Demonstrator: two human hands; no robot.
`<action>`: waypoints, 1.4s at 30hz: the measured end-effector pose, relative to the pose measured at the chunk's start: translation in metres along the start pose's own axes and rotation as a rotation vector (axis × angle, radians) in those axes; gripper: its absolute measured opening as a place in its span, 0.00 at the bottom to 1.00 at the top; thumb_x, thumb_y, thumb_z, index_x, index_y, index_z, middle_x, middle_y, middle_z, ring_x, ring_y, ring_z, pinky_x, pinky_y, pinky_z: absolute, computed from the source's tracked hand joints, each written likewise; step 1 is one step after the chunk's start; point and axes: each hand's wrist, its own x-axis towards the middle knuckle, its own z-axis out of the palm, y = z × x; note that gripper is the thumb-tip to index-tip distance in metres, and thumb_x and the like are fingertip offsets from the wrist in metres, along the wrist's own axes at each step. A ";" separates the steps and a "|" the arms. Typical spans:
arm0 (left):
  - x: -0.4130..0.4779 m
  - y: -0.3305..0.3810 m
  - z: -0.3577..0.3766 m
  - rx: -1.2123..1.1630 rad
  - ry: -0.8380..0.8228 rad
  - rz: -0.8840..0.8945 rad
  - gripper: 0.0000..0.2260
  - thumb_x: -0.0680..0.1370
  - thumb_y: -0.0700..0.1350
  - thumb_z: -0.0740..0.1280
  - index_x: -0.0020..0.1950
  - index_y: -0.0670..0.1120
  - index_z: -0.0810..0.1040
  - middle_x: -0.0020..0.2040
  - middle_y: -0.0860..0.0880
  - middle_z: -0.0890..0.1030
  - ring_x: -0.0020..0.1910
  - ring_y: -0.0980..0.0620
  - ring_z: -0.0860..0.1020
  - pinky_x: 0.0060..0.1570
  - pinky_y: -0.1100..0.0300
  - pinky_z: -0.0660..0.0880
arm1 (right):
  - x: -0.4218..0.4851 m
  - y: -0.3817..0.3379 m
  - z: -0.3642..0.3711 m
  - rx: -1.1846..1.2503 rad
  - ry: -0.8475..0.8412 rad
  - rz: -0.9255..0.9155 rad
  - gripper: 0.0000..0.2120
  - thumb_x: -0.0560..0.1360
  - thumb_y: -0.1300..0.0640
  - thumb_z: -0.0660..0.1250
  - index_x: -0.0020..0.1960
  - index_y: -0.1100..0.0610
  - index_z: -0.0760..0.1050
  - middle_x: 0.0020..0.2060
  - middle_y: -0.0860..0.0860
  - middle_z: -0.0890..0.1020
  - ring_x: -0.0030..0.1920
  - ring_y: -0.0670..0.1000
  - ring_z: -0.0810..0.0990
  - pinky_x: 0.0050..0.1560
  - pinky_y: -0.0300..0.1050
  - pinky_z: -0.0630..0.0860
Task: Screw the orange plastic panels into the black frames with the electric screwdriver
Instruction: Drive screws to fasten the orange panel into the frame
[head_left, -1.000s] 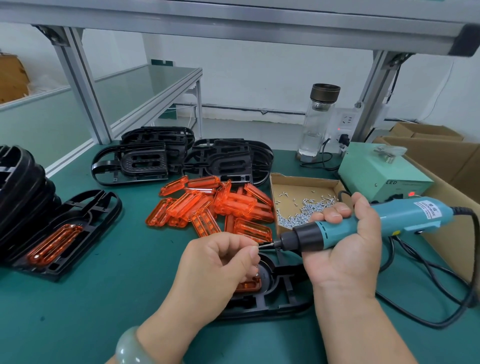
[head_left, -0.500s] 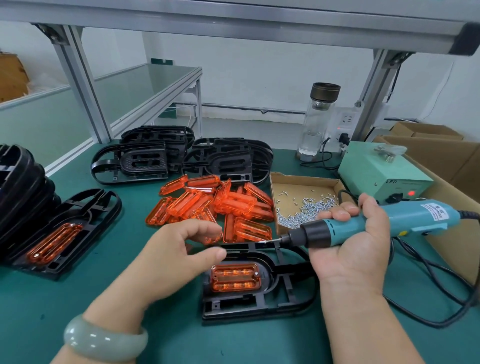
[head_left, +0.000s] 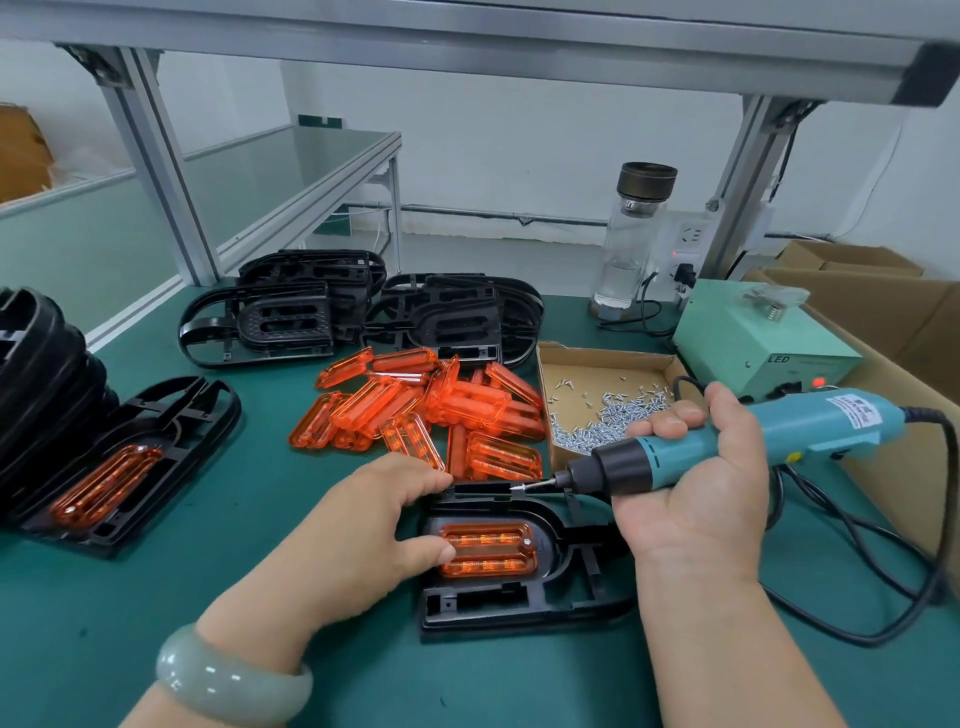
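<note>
Lately the left hand (head_left: 353, 530) has dropped onto the black frame (head_left: 519, 608), fingers spread, thumb pressing its orange panel (head_left: 493, 551). The right hand (head_left: 696, 499) grips the electric screwdriver (head_left: 675, 457); the light, stiff plastic probably slides unless pinned at its rim.

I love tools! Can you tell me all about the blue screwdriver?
The screwdriver looks like teal plastic, with a black nose, a thin metal bit and a white label near its back. A black cable leaves its rear and loops over the table. It lies nearly level, tip pointing left, near the frame's far edge. The right hand grips its middle.
</note>
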 end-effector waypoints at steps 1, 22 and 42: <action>0.000 0.003 0.004 -0.019 0.008 0.013 0.26 0.70 0.51 0.74 0.67 0.57 0.72 0.58 0.68 0.70 0.53 0.69 0.70 0.53 0.79 0.63 | 0.000 0.001 0.000 -0.006 -0.002 -0.003 0.09 0.78 0.56 0.65 0.41 0.52 0.69 0.28 0.44 0.71 0.25 0.43 0.70 0.33 0.36 0.73; -0.004 0.019 0.013 -0.075 -0.237 0.027 0.55 0.53 0.72 0.69 0.76 0.57 0.54 0.61 0.70 0.55 0.66 0.67 0.57 0.63 0.71 0.56 | -0.008 0.017 -0.003 -0.214 -0.196 -0.043 0.07 0.78 0.62 0.63 0.47 0.51 0.74 0.27 0.47 0.72 0.25 0.45 0.71 0.31 0.37 0.72; -0.004 0.017 0.013 -0.063 -0.240 0.054 0.54 0.56 0.72 0.68 0.77 0.55 0.53 0.68 0.69 0.53 0.70 0.66 0.55 0.66 0.71 0.54 | -0.014 0.020 -0.002 -0.338 -0.312 -0.125 0.07 0.78 0.65 0.62 0.49 0.53 0.73 0.27 0.48 0.73 0.25 0.46 0.72 0.31 0.39 0.73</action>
